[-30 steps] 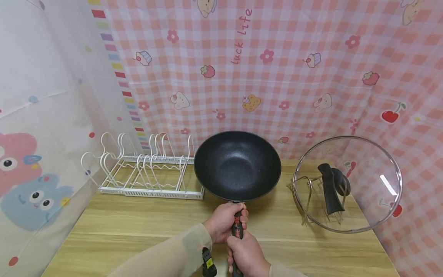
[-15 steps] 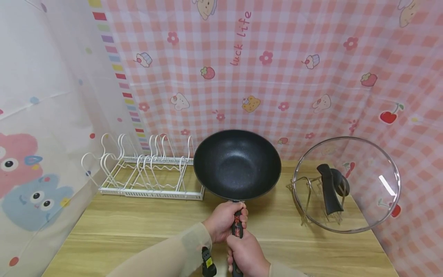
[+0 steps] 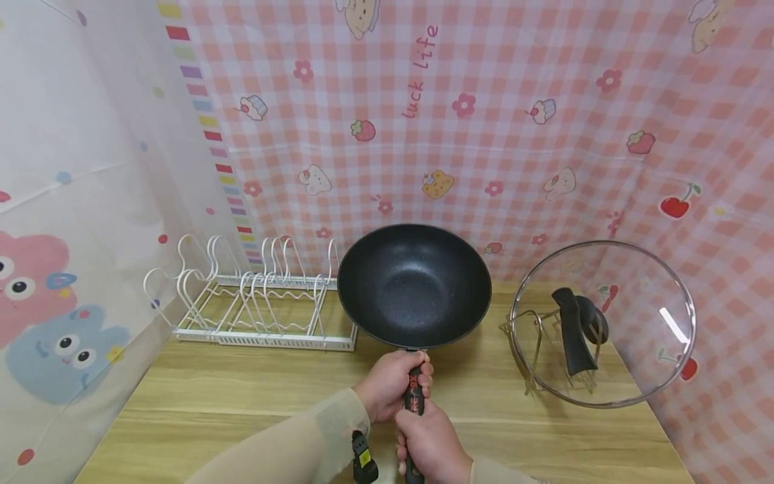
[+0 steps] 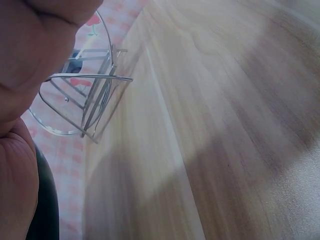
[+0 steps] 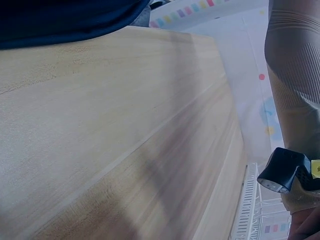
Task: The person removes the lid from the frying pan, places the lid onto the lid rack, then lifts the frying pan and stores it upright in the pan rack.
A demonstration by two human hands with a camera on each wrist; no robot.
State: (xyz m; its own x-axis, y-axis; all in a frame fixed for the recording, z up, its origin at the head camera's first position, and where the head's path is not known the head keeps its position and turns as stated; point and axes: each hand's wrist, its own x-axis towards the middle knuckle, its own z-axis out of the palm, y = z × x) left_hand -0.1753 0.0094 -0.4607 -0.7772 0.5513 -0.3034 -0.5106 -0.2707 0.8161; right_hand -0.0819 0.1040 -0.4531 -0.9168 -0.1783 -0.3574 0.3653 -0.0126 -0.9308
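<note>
A black wok [image 3: 414, 289] is held up over the middle of the table, its inside facing me and its long handle [image 3: 414, 401] pointing toward me. My left hand [image 3: 390, 386] grips the handle close below the bowl. Lower down on the same handle, my right hand [image 3: 432, 440] holds on with fingers wrapped round it. In the left wrist view, part of the left hand [image 4: 35, 65] fills the left side, with a dark edge of the wok [image 4: 46, 200] below. The right wrist view shows the left sleeve and a bit of the left hand [image 5: 304, 225]; the right hand is hidden there.
Left of the wok stands a white wire rack [image 3: 266, 339] with several curved dividers. On the right, a glass lid [image 3: 647, 323] with a black handle leans in a metal wire stand [image 3: 538, 343]. A checked cloth [image 3: 387, 154] hangs behind the wooden table [image 3: 254, 396].
Both hands keep their grip on the handle and the wok stays nearly in place, its rim slightly higher in view. The background shifts a little with the head camera.
</note>
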